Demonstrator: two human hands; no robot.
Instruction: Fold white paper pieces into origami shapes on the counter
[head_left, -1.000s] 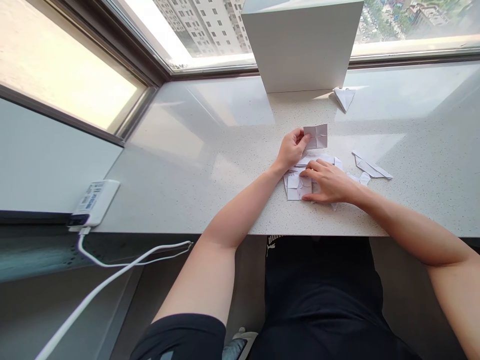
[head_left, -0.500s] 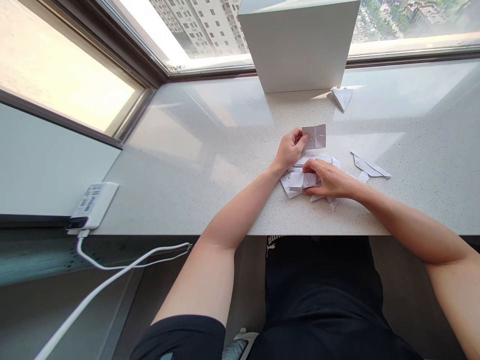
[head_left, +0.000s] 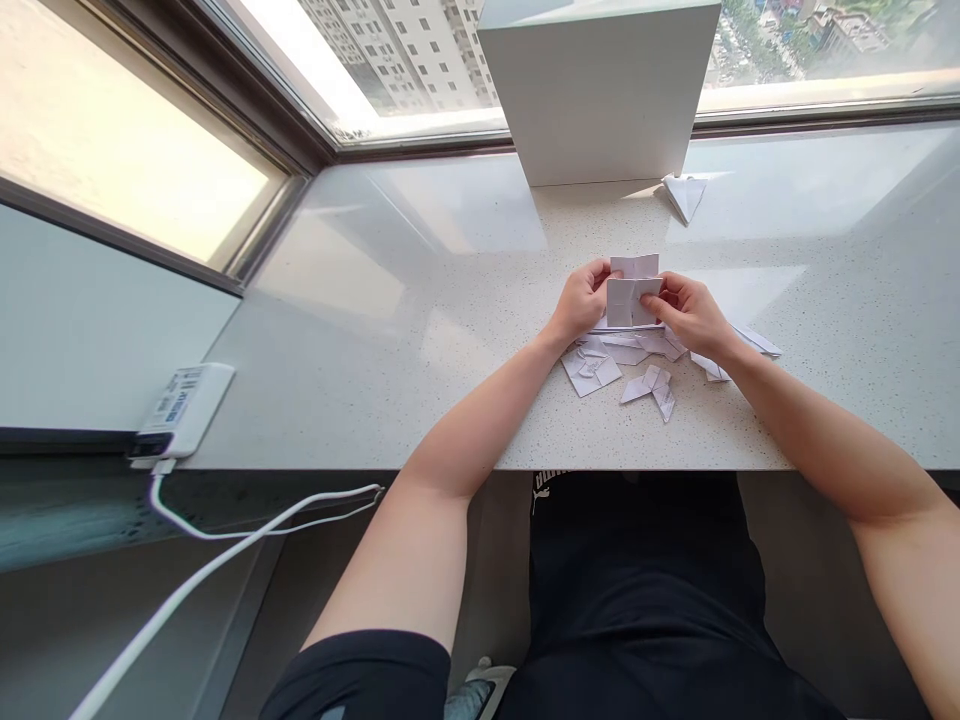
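Note:
My left hand [head_left: 589,298] pinches a creased piece of folded paper [head_left: 636,266] by its left side. In front of it, my right hand [head_left: 690,312] grips a second folded paper piece [head_left: 624,303] between thumb and fingers at the right edge. The nearer piece overlaps the farther one, covering its lower part; whether they touch I cannot tell. Below the hands lie several white folded papers: a square one [head_left: 591,367] at the left, a pinwheel-like one [head_left: 651,388] in the middle, and another [head_left: 709,368] partly under my right wrist.
A folded paper triangle [head_left: 685,197] lies beside a large white box [head_left: 600,105] at the window. A long folded strip [head_left: 756,340] shows behind my right wrist. At the left edge of the speckled counter [head_left: 360,380] sits a white power bank [head_left: 186,408] with a white cable [head_left: 225,545].
My right hand has lifted its folded paper from over the pile and brought it up in front of the left hand's piece. The papers below are uncovered. My left hand has barely moved.

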